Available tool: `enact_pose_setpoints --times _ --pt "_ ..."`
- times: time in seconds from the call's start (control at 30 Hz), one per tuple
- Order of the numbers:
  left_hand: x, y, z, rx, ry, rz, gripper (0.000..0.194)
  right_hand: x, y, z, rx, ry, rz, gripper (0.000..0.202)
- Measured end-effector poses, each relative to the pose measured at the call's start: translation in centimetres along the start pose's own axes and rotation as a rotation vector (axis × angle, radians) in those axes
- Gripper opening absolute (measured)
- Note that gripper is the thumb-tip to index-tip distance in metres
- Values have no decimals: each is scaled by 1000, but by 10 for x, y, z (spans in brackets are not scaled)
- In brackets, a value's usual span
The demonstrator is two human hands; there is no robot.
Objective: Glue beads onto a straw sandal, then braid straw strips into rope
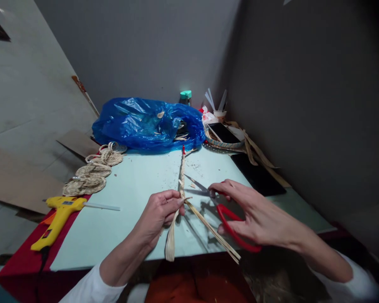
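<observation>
My left hand (pixel 164 210) pinches a pale braided straw strand (pixel 182 172) at its lower end. The braid runs away from me to a red tie (pixel 183 150) near the blue bag. Below my fingers, loose straw ends (pixel 213 231) spread toward the table's front edge, one wide strip hanging to the left. My right hand (pixel 246 210) holds red-handled scissors (pixel 229 227) by the handles. Their blades are parted and point left, with the tips close to the right side of the braid, above my left fingertips.
A blue plastic bag (pixel 139 124) lies at the back. Woven straw pieces (pixel 85 184) line the left side, near a yellow glue gun (pixel 58 216). At right are a phone (pixel 224 133) on a round tray (pixel 229 145), a black tablet-like slab (pixel 259 174) and a cup (pixel 220 114).
</observation>
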State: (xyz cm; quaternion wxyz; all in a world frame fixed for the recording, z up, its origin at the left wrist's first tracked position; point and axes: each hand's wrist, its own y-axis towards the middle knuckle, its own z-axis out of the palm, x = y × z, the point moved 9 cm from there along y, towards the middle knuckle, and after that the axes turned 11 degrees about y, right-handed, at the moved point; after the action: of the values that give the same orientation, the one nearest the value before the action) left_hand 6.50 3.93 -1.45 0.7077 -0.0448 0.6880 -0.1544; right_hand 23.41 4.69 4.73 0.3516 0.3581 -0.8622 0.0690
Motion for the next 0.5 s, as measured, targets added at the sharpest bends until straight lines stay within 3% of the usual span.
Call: enact_pose_setpoints --times 0.2,0.5 --pt "3 0 -4 -42 -28 -39 19 10 12 18 65 -116 -24 34" --pt "-1 -1 -3 -28 -113 -26 9 8 14 16 52 -127 -66 34"
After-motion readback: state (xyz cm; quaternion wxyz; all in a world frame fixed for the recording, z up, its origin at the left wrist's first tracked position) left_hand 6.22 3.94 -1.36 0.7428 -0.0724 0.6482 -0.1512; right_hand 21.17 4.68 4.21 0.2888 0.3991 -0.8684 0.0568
